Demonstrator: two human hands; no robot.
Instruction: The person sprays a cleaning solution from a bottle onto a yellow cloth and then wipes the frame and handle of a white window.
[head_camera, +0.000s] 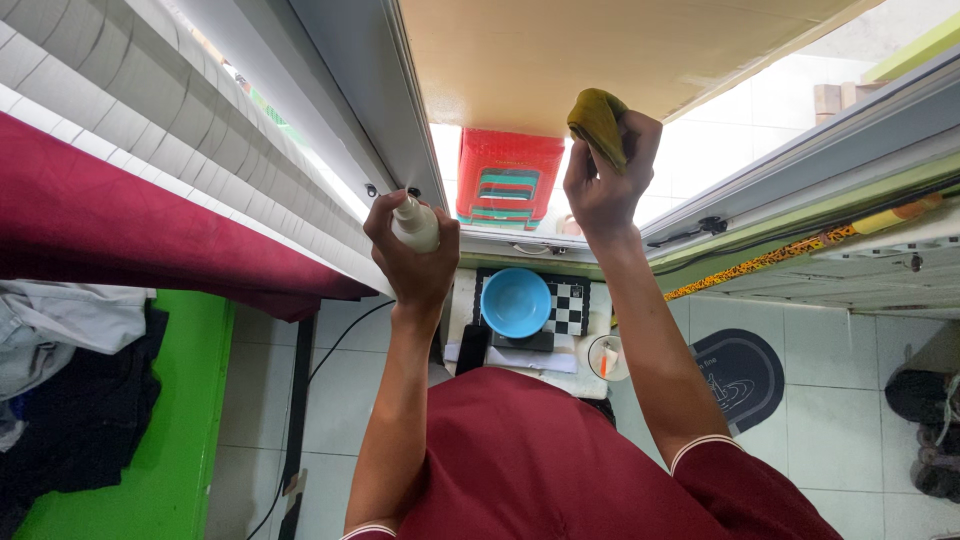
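Clutter sits past my arms on a small table (462, 305): one blue bowl (516, 301), a checkered board (570, 306) under it, a dark flat thing beside the bowl and a white cup (608, 357) at the edge. One red crate (509, 180) stands beyond them by the bright window, and it lies straight between my two hands in view. My left hand (415, 255) is closed around one white spray bottle (414, 222), nozzle aimed at the grey frame (380, 110). My right hand (603, 172) is clenched on one olive cloth (598, 122), pressed up to the tan panel (600, 50) there. White blinds (190, 120) and a maroon curtain (140, 230) fill the one side; a second grey rail (800, 170) runs along the other. Pale tiles cover the floor (830, 370), with one dark oval mat (741, 375) on it. Clothes (70, 370) hang against a green wall (180, 440).
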